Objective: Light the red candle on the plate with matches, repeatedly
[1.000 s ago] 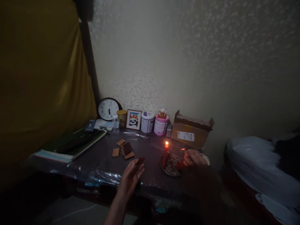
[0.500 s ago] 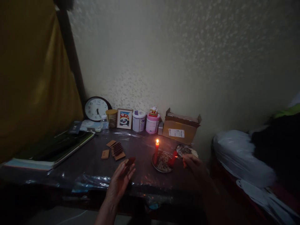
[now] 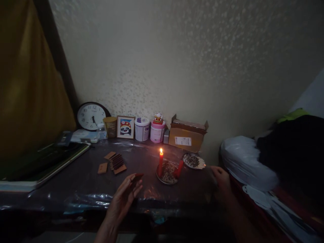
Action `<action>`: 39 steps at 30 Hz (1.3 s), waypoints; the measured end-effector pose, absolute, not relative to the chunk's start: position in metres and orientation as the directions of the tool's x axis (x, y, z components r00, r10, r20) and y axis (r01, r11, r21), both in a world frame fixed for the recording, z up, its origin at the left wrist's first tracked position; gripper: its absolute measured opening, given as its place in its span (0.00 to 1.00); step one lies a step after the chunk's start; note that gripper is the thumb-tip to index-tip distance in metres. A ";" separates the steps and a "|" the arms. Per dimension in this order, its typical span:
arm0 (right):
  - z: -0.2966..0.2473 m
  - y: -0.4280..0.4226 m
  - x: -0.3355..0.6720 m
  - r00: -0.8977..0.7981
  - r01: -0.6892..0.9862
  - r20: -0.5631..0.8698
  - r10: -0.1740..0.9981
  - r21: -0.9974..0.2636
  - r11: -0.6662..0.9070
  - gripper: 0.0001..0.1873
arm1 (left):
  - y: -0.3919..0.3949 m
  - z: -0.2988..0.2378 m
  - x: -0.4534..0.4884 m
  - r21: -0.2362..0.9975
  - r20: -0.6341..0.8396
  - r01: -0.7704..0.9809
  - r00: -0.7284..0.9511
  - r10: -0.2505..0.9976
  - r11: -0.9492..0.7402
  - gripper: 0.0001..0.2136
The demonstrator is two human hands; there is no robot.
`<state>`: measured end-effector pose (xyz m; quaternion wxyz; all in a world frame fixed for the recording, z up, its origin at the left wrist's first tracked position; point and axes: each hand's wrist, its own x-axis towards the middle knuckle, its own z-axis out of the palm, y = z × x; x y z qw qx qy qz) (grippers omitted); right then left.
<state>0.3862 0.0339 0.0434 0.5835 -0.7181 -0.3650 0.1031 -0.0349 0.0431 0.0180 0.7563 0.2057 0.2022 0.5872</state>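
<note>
My left hand [image 3: 126, 194] is held palm up over the front of the table, its thumb and fingers closed on a small dark matchbox [image 3: 137, 177]. To the right, my right hand [image 3: 221, 178] pinches a thin matchstick, whose tip [image 3: 204, 165] glows orange beside the dish of matches [image 3: 193, 161]. Between my hands stands a round metal dish [image 3: 167, 183]. In it, a lit red candle [image 3: 161, 163] is upright at the left, and a shorter red candle [image 3: 180, 169] without a visible flame leans at the right.
Several small brown boxes [image 3: 116, 162] lie left of the dish. Along the wall stand a clock [image 3: 91, 116], a framed panda picture [image 3: 126, 127], white and pink tubs [image 3: 142, 130] and an open cardboard box [image 3: 187, 135]. A plastic bag [image 3: 245, 162] bulges at the right.
My right hand has moved right, away from the shorter candle, with the matchstick. The view has turned slightly right. My left hand still holds the matchbox in nearly the same place.
</note>
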 end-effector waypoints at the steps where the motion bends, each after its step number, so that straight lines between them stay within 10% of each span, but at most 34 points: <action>1: 0.042 0.038 0.392 0.719 0.421 0.287 0.633 -0.905 -0.068 0.16 | 0.042 0.018 -0.034 0.571 -0.042 -0.787 0.259 0.965 0.236 0.09; 21: 0.027 0.104 0.423 0.682 0.568 0.309 0.663 -0.795 -0.214 0.10 | 0.027 0.018 -0.009 0.788 -0.005 -0.503 0.571 0.821 0.355 0.09; 39: 0.054 0.127 0.395 0.716 0.453 0.037 0.697 -0.784 -0.424 0.11 | 0.028 0.003 -0.001 0.798 -0.046 -0.460 0.598 0.800 0.390 0.15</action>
